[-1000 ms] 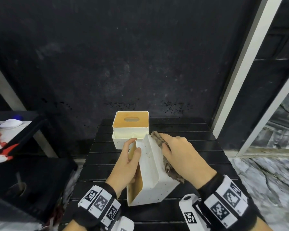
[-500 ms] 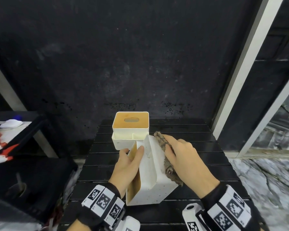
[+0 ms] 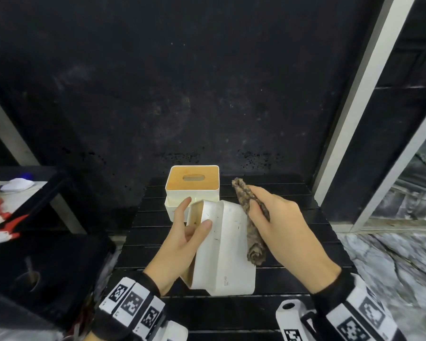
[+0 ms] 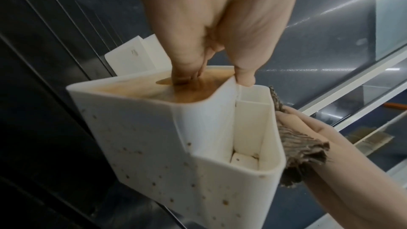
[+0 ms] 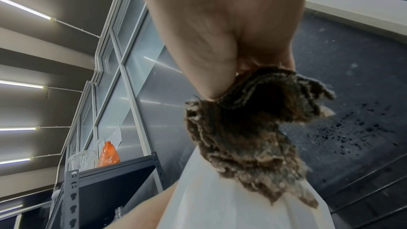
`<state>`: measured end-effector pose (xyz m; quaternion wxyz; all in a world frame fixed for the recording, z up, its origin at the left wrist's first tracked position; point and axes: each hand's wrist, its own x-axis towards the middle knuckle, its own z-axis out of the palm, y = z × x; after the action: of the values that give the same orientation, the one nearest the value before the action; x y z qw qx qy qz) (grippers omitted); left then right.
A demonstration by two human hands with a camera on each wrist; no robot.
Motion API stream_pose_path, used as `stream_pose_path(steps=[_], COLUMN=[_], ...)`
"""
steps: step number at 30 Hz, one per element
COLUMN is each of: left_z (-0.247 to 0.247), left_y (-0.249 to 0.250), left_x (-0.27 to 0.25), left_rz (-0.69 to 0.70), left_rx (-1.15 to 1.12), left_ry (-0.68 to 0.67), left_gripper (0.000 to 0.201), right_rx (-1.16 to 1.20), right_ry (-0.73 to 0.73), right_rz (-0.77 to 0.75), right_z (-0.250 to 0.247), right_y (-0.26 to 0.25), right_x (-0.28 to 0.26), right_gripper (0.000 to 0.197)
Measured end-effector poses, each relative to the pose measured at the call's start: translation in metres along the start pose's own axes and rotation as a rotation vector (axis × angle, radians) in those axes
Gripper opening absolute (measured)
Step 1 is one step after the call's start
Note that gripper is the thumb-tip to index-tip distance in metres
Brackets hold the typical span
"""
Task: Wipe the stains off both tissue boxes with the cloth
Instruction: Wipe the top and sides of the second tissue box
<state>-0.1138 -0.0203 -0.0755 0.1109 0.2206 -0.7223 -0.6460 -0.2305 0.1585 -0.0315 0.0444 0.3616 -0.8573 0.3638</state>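
Gripped in the left hand (image 3: 182, 239), the near tissue box (image 3: 221, 252) tilts above the table (image 3: 293, 244); right hand (image 3: 280, 230) pinches the cloth (image 3: 252, 232) against its far side; second box (image 3: 192, 183) sits just beyond.

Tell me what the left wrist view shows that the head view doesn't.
Only the left wrist view shows brown specks across the near tissue box's underside and fingers poked into its slot. Only the head view shows the second tissue box upright on the table. Both show the right hand holding the cloth against the box.
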Motion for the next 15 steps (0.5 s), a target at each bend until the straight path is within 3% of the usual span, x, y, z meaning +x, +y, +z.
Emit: stream_pose_path(steps=[4, 8, 15], left_z=[-0.003, -0.004, -0.006], left_y=[-0.002, 0.001, -0.001], left_x=[-0.004, 0.002, 0.013], left_rz=[-0.024, -0.185, -0.244], left_rx=[-0.124, -0.349, -0.414], left_ry=[-0.014, 0.034, -0.008], left_gripper=[0.074, 0.033, 0.049], right_rx=[0.006, 0.016, 0.021], right_ry=[-0.003, -0.019, -0.05], right_rz=[0.015, 0.025, 0.024], right_z=[0.002, 0.0, 0.001], right_y=[-0.004, -0.008, -0.009], right_x=[-0.008, -0.016, -0.025], right_gripper=[0.04, 0.042, 0.045])
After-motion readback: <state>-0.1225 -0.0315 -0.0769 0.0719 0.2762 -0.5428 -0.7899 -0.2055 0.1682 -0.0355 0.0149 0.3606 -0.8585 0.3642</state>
